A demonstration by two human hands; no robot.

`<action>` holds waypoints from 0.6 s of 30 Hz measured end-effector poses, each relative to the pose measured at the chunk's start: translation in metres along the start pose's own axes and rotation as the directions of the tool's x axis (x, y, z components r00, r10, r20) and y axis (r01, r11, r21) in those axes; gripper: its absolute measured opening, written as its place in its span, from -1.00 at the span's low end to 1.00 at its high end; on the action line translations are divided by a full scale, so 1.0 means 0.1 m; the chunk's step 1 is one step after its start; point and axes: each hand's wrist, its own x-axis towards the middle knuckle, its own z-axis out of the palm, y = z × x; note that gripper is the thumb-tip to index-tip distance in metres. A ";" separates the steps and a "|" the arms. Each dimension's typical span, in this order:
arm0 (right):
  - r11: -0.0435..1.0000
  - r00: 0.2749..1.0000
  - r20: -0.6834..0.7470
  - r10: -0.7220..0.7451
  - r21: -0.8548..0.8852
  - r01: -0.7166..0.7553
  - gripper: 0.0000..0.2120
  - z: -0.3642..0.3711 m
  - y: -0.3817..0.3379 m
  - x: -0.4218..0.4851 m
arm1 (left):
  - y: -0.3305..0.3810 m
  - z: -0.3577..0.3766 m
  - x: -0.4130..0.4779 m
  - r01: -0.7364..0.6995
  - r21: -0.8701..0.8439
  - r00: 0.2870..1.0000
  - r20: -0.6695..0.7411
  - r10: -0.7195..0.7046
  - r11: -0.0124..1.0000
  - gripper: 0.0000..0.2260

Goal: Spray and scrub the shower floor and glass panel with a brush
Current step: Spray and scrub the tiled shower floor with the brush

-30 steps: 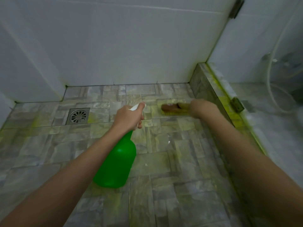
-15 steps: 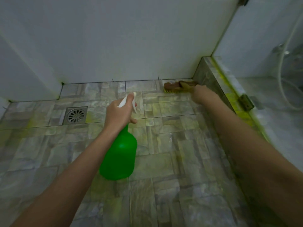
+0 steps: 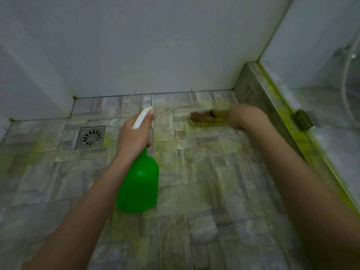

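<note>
Right-hand fingers (image 3: 232, 115) are wrapped round the handle end of the brush (image 3: 206, 119), though blur hides how they lie. The brush runs left to right across the view, its free end pointing left and its yellow bristles down on the shower floor (image 3: 194, 191). It sits near the back wall (image 3: 155, 45), just beside the tiled curb (image 3: 259, 94).

The right hand (image 3: 243, 118) is knuckles-up over the handle. Its forearm stretches long and straight from the lower right corner, running alongside the curb.

On the other side, the left hand (image 3: 134, 135) grips the neck of the green spray bottle (image 3: 139, 184). One finger lies along the top of the white spray head (image 3: 142, 117) and the rest are curled beneath it. The nozzle points away towards the back wall, angled slightly right. The bottle's long axis is close to upright, with its body hanging below the hand, nearer the camera. I cannot tell whether its base touches the tile. The left forearm reaches in diagonally from the bottom left.

The metal drain (image 3: 91, 137) lies left of the bottle in the floor. The glass panel (image 3: 331, 75) stands on the curb at far right, with a hinge (image 3: 303, 119) at its foot and yellow-green staining along that edge.
</note>
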 end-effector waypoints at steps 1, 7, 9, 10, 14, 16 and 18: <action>0.999 0.999 -0.025 -0.037 0.018 0.038 -0.82 0.07 -0.01 0.04 | 0.02 0.01 -0.02 -0.013 0.021 1.000 0.010 0.013 1.000 -0.54; 0.997 0.999 -0.033 0.017 0.074 -0.015 -0.61 -0.05 0.03 0.32 | 0.06 0.01 -0.07 -0.017 0.030 0.999 0.035 0.016 0.999 -0.53; 0.999 1.000 0.004 -0.005 -0.044 0.005 -0.73 -0.10 -0.03 0.08 | 0.04 -0.02 -0.07 0.004 0.007 1.000 0.022 -0.004 1.000 -0.55; 0.997 0.999 0.013 -0.037 -0.071 0.038 -0.77 -0.07 -0.06 -0.03 | 0.04 -0.03 -0.08 0.011 0.001 1.000 0.015 -0.011 1.000 -0.57; 0.996 0.992 -0.099 -0.083 0.018 0.085 -0.55 0.07 -0.04 0.17 | 0.06 -0.05 -0.16 0.014 -0.029 1.000 0.009 -0.014 0.999 -0.58; 0.998 0.997 -0.056 -0.059 0.033 0.061 -0.65 -0.08 -0.05 0.20 | 0.05 -0.10 -0.18 0.021 -0.021 1.000 0.020 -0.020 1.000 -0.59; 0.999 0.999 0.010 -0.048 -0.018 0.048 -0.76 -0.18 -0.06 0.05 | 0.00 -0.14 -0.18 0.028 -0.016 0.999 0.029 -0.027 0.999 -0.63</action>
